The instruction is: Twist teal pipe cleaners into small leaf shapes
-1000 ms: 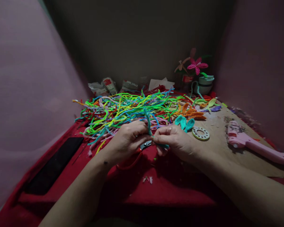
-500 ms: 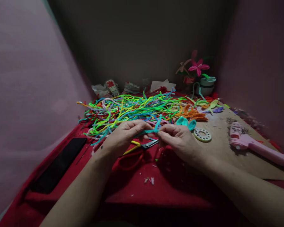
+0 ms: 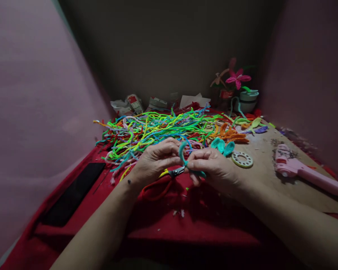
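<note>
A left hand (image 3: 159, 161) is holding its fingers narrowly at a teal fuzzy stem (image 3: 181, 153), any grip impossible to tell; the right hand (image 3: 212, 165) is pinching the stem above red cloth (image 3: 197, 227), while behind, a pale pot (image 3: 248, 107) is containing a green stalk (image 3: 246, 89).

Held stem (image 3: 181, 152) is plain teal, as are the petals (image 3: 221, 145) at three o'clock from it. Pile (image 3: 163, 131) at ten o'clock: mixed green, yellow, blue, pink; cloth (image 3: 214, 228) at six: red; disc (image 3: 236, 160) at three: pale, ringed with dark dots.
</note>
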The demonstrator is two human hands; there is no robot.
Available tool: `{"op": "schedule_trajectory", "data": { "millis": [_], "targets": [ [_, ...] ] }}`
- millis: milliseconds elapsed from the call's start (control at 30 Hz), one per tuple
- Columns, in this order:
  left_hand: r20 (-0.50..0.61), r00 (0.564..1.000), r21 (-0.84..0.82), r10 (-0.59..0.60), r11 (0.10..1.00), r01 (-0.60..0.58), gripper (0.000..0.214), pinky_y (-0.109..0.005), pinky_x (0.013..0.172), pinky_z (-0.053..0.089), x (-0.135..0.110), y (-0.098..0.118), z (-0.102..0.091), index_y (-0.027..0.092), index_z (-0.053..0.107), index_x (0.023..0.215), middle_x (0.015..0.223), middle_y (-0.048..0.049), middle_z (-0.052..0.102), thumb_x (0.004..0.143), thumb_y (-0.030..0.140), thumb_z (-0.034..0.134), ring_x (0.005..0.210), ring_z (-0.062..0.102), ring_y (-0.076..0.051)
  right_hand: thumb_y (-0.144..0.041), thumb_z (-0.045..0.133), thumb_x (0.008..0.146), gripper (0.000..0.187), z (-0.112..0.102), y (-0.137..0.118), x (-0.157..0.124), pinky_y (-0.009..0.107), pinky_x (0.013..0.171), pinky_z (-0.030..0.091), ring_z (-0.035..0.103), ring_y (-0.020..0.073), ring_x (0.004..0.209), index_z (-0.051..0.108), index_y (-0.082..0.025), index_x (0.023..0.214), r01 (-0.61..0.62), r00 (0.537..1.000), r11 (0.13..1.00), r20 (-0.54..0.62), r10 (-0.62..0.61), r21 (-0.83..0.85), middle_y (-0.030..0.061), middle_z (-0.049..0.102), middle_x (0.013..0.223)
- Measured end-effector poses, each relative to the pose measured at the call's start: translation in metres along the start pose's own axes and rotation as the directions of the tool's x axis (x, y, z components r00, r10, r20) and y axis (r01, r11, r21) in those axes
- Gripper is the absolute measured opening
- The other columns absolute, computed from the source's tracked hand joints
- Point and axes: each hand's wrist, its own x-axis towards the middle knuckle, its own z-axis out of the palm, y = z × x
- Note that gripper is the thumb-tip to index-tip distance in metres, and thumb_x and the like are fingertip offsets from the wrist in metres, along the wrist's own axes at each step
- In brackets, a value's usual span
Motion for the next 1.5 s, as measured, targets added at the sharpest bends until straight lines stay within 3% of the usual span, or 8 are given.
{"op": "schedule_trajectory", "data": {
  "millis": [267,533,833,1000,1167,1233,1333,1500],
  "targets": [
    [0.115,0.913,-0.168,-0.391,0.898,0.406,0.024,-0.019,0.052,0.03,0.0,-0.011,0.011,0.014,0.052,0.068,0.06,0.0037,0.044,0.074,0.037,0.058,0.053,0.037,-0.007,-0.016,0.047,0.076,0.022,0.008,0.007,-0.007,0.025,0.053,0.027,0.037,0.0089,0.051,0.045,-0.017,0.054,0.265,0.875,0.565,-0.051,-0.482,-0.782,-0.0026,0.041,0.053],
    [-0.08,0.958,-0.169,-0.275,0.951,0.259,0.015,-0.018,0.057,0.035,0.003,-0.008,0.007,0.015,0.054,0.069,0.064,0.004,0.05,0.069,0.027,0.062,0.058,0.043,-0.007,-0.029,0.053,0.077,0.024,0.003,0.0,0.002,0.023,0.052,0.035,0.046,0.0091,0.05,0.057,-0.015,0.058,0.011,0.987,0.967,-0.152,-0.051,-0.253,-0.0002,0.057,0.054],
    [-0.172,0.94,-0.168,-0.293,0.949,0.265,0.017,-0.018,0.057,0.036,0.004,-0.01,0.009,0.013,0.057,0.068,0.063,0.0035,0.053,0.065,0.027,0.066,0.057,0.045,-0.006,-0.028,0.051,0.08,0.02,0.003,0.004,0.003,0.024,0.053,0.04,0.052,0.0103,0.05,0.059,-0.016,0.066,-0.001,0.981,0.963,-0.186,-0.051,-0.27,0.0005,0.062,0.058],
    [-0.222,0.918,-0.138,-0.33,0.942,0.305,0.016,-0.019,0.052,0.032,0.004,-0.009,0.011,0.012,0.055,0.063,0.056,0.0044,0.049,0.064,0.024,0.066,0.051,0.04,-0.005,-0.021,0.048,0.083,0.018,0.002,0.012,0.002,0.026,0.059,0.041,0.053,0.0129,0.06,0.06,-0.018,0.069,0.194,0.906,0.674,-0.134,-0.402,-0.713,0.0009,0.06,0.063],
    [-0.041,0.922,-0.066,-0.385,0.922,0.381,0.013,-0.021,0.054,0.033,0.003,-0.007,0.012,0.011,0.057,0.063,0.058,0.0028,0.051,0.064,0.022,0.064,0.053,0.042,-0.007,-0.012,0.047,0.083,0.022,0.006,0.011,-0.002,0.034,0.084,0.041,0.054,0.0197,0.094,0.061,-0.014,0.1,0.383,0.643,0.144,0.151,-0.751,-0.913,0.0112,0.064,0.102],
    [0.035,0.925,-0.058,-0.378,0.924,0.379,0.013,-0.021,0.054,0.032,0.002,-0.006,0.014,0.011,0.057,0.061,0.058,0.0024,0.051,0.064,0.023,0.063,0.054,0.042,-0.007,-0.012,0.047,0.082,0.024,0.007,0.009,-0.003,0.036,0.083,0.041,0.053,0.0216,0.092,0.063,-0.013,0.1,0.334,0.652,0.031,0.208,-0.729,-0.942,0.0128,0.064,0.101],
    [0.015,0.912,-0.069,-0.409,0.91,0.409,0.016,-0.02,0.052,0.031,0.001,-0.005,0.014,0.012,0.056,0.062,0.056,0.0034,0.05,0.064,0.025,0.064,0.052,0.041,-0.007,-0.016,0.047,0.082,0.021,0.004,0.006,-0.001,0.034,0.072,0.041,0.051,0.0197,0.075,0.068,-0.014,0.08,0.241,0.782,0.16,0.094,-0.616,-0.957,0.0099,0.065,0.075],
    [-0.069,0.907,-0.089,-0.415,0.908,0.408,0.015,-0.02,0.053,0.033,0.002,-0.007,0.008,0.011,0.058,0.064,0.056,0.0031,0.052,0.064,0.024,0.065,0.051,0.043,-0.006,-0.028,0.056,0.076,0.022,-0.001,0.0,0.003,0.023,0.048,0.032,0.04,0.009,0.049,0.066,-0.013,0.063,-0.044,0.978,0.838,-0.194,-0.075,-0.543,-0.0006,0.053,0.053]
  ]
}}
